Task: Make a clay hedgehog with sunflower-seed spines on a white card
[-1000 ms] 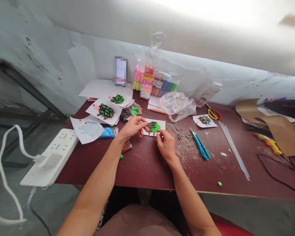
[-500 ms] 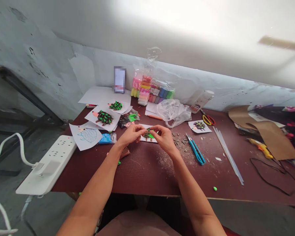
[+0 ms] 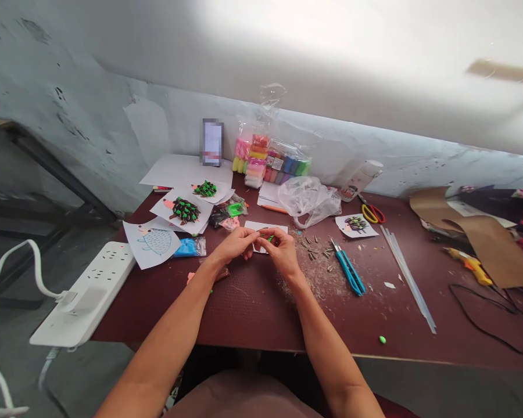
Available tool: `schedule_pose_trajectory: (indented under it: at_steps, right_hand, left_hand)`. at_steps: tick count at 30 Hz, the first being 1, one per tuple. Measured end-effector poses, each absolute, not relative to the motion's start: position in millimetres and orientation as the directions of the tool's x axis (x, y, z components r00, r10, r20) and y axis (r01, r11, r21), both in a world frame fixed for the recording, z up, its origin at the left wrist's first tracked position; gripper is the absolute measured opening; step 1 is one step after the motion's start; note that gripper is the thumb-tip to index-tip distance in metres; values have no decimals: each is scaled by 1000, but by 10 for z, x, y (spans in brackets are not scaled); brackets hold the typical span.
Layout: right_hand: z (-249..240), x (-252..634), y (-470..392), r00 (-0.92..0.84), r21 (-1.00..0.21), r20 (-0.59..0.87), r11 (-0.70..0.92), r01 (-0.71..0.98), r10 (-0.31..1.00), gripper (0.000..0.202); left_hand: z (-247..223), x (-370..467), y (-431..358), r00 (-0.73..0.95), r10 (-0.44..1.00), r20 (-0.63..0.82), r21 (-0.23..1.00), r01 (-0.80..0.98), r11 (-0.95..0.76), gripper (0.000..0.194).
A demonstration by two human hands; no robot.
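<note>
My left hand (image 3: 239,242) and my right hand (image 3: 280,247) meet fingertip to fingertip over a white card (image 3: 267,225), both closed in a pinch. Whatever sits between the fingers is too small and too covered to name. Bits of green clay (image 3: 271,238) show on the card behind my right fingers; the rest of it is hidden. Just right of my right hand lie several striped seeds (image 3: 312,253), loose on the dark red table (image 3: 253,313). A brown packet (image 3: 222,273) lies partly under my left wrist.
Blue pliers-like cutters (image 3: 348,270), scissors (image 3: 372,212) and clear glue sticks (image 3: 407,278) lie to the right, with a yellow glue gun (image 3: 470,266) beyond. Hedgehog pictures (image 3: 185,210) and a power strip (image 3: 87,296) are left. Clay packs (image 3: 257,162) stand behind.
My right hand has moved left and slightly down, so the fingertips of both hands now touch. More of the card's upper part and of the seeds is uncovered.
</note>
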State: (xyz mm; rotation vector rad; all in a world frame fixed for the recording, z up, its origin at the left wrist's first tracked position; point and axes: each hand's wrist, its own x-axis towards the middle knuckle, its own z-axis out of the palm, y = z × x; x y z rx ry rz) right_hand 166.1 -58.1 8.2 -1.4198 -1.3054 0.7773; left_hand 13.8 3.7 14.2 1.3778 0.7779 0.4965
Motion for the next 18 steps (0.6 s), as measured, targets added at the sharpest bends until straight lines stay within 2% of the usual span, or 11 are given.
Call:
schedule_pose_trajectory:
  at_steps: [6,12,14,18]
  right_hand:
    - [63,1674,-619,246,-949,187,111,294,951,24]
    - [71,1670,-622,199,-926,210,129,355,957,24]
    - [61,1713,-605,229,-927,202,111,357,952,26]
    - [30,1867,-550,387,-924,228,73,375,893,29]
  left_hand:
    - [75,160,31,671,724,-160,986,67,156,55]
    - [61,153,53,665,719,-202,979,151,134,52]
    - [71,123,83,620,760,-194,979,170,112,49]
    - [77,7,165,414,899,-140,977,207,56,37]
